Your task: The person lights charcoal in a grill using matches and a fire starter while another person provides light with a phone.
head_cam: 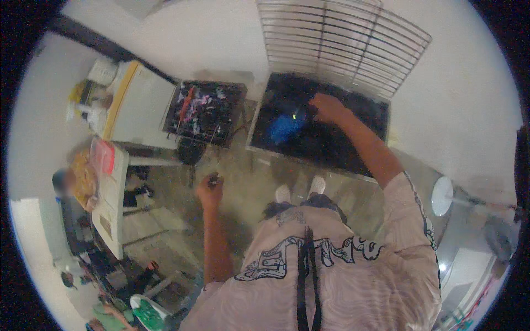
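Note:
My right hand (329, 108) is over a large black panel (327, 145) with a pale frame. Its fingers point down and left, and blur hides whether they hold anything. Just left of the fingers, a small bright yellow-green spot (294, 116) shows on or above the panel. Beside that spot lies a blue patch (285, 129), too blurred to tell whether it is paint or cloth. Lower and to the left, my left hand (210, 193) is closed around a small dark object (214, 180), held above the floor.
A stained black-topped table (215, 109) bears an orange-red stick-like thing (186, 103). Behind the panel stands a metal wire rack (331, 41). A white table (112, 198) carries a pink-lidded container (108, 157). People (109, 310) are at lower left. A white disc (442, 196) stands at right.

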### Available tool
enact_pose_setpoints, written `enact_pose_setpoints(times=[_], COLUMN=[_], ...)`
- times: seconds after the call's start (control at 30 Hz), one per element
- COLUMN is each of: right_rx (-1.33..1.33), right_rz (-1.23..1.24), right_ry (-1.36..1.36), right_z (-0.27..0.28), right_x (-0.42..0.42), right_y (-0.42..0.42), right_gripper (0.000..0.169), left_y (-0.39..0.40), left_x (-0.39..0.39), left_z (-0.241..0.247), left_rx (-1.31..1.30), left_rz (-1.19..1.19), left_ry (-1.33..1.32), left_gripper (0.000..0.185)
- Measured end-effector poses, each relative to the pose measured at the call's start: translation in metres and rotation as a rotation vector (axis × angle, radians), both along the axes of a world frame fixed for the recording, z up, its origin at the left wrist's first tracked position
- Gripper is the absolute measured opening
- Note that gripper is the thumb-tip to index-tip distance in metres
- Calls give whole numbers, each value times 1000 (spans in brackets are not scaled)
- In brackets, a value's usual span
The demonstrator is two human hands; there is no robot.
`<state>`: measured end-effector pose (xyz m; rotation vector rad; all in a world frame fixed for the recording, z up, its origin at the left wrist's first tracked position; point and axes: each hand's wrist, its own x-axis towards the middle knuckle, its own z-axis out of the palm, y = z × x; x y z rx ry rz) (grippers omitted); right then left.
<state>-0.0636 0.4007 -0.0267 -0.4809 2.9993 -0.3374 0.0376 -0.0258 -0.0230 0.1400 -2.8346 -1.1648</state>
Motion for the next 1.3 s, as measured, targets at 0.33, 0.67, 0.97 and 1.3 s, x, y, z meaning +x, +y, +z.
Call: enact_pose_setpoints(times=[0.33, 0.67, 0.97, 1.3], right_rx=[-236, -150, -53, 285], right_rz=[-280, 76, 191, 298], right_ry=[-104, -179, -231, -206], right_z=[36, 68, 55, 40], right_x=[-15, -50, -72, -87], right_y=[6, -57, -82, -84], right_gripper=[48, 51, 50, 39], left_y=[-23, -4, -11, -15], left_x=[67, 46, 59, 59], left_z=[-16, -37, -34, -36], left_rx=[-3, 11, 13, 61], left_rz=[107, 8, -4, -16], left_ry=[-79, -206, -348, -344], left_gripper=[25, 26, 27, 31])
